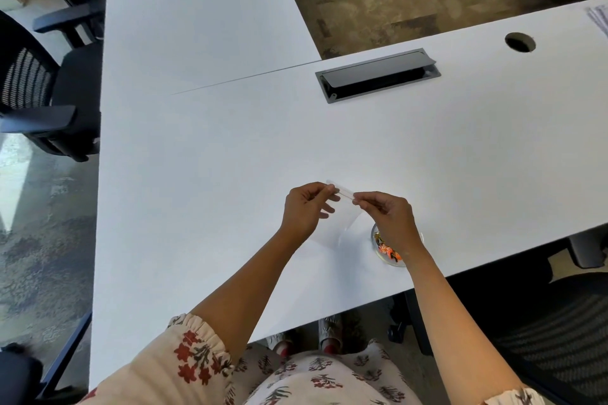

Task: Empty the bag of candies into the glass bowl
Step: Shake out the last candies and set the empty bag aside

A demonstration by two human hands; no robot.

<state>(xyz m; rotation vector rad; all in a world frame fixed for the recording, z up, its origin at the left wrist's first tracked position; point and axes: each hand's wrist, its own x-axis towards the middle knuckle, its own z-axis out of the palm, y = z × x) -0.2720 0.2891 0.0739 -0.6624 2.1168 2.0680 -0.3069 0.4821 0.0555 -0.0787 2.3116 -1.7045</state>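
Observation:
A clear plastic bag (340,223) hangs above the white table (230,158), held by its zip strip at the top. My left hand (304,209) pinches the strip's left end and my right hand (388,214) pinches its right end. The bag looks see-through with no candies visible inside. A small glass bowl (381,248) sits on the table just under my right wrist, holding orange and gold wrapped candies (388,251). My right forearm hides part of the bowl.
A grey cable hatch (378,74) with its lid raised is set in the table beyond my hands. A round cable hole (519,42) lies at the far right. Black office chairs (39,85) stand at the left, another chair (543,332) at the lower right.

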